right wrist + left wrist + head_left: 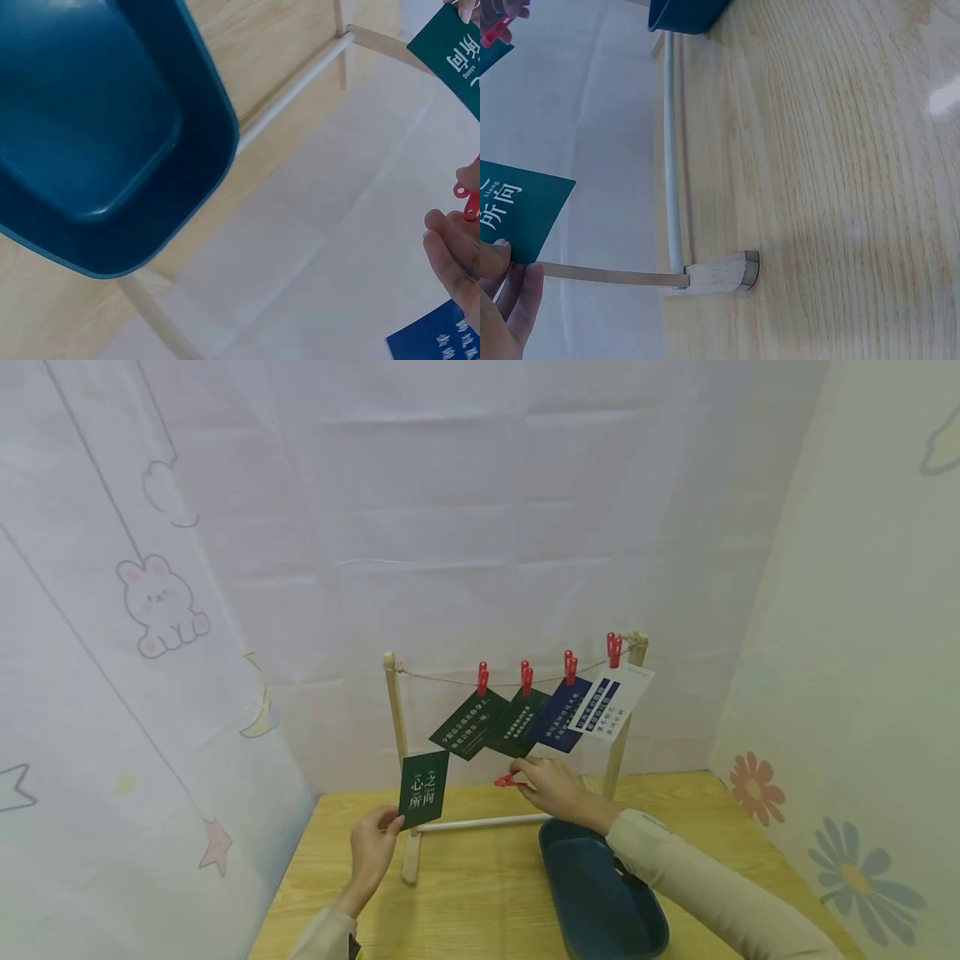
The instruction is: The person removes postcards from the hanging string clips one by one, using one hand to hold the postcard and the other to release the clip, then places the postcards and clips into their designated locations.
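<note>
My left hand (372, 847) pinches a dark green card (423, 789) by its lower corner, with white characters facing me. In the left wrist view the thumb presses on the front of that card (525, 214). A red clothespin (508, 781) is between the thumb and fingers of my right hand (553, 789), to the right of the card and apart from it. Behind the hands a string (442, 679) runs between two wooden posts. Red clothespins hold several cards on it: a green card (469, 724), another green card (517, 722), a blue card (558, 717) and a white card (613, 700).
A blue bin (600, 902) stands on the wooden table (465, 893) below my right forearm. The rack's left post (396, 710) and right post (621, 735) are joined low down by a white rod (483, 822). Printed sheets form walls behind and on both sides.
</note>
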`<state>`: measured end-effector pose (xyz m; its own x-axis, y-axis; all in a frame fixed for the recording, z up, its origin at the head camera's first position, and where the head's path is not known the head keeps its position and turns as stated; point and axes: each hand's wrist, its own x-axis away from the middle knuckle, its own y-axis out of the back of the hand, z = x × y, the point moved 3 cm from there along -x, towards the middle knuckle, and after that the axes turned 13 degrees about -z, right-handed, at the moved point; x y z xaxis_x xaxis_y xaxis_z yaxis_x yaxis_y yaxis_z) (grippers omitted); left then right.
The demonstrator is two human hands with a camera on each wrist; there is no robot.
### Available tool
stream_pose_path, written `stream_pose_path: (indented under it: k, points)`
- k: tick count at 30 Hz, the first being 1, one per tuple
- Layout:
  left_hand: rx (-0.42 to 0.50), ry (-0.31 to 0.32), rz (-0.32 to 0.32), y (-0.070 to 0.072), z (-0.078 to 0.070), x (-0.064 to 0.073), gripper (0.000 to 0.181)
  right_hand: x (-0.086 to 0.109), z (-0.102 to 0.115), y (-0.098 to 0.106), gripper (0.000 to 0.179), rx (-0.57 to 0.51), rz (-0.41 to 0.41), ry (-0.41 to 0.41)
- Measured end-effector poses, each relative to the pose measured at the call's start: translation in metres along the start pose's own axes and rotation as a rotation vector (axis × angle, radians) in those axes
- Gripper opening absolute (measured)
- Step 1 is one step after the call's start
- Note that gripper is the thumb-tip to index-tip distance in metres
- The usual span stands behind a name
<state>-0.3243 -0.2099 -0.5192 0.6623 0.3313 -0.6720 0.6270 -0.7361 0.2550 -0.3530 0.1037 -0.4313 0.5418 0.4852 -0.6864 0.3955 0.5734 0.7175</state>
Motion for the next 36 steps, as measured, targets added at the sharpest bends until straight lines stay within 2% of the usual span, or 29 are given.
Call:
stream_pose_path:
  k: [8,17,24,36]
  points:
    - [-0.001,0.021,0.027,-0.003,0.003,0.008,0.01,0.016,-0.013,-0.004,0.023,0.015,0.039,-0.033]
    - [0.027,0.089,0.089,-0.005,0.006,0.016,0.008,0.031,-0.024,-0.004,0.022,0.077,0.109,-0.087]
    - [0.036,0.125,0.123,-0.009,0.012,0.026,0.008,0.042,-0.034,-0.007,0.021,0.067,0.11,-0.069]
    - [0.02,0.21,0.231,-0.013,0.019,0.04,0.009,0.063,-0.044,-0.013,0.019,0.081,0.187,-0.11]
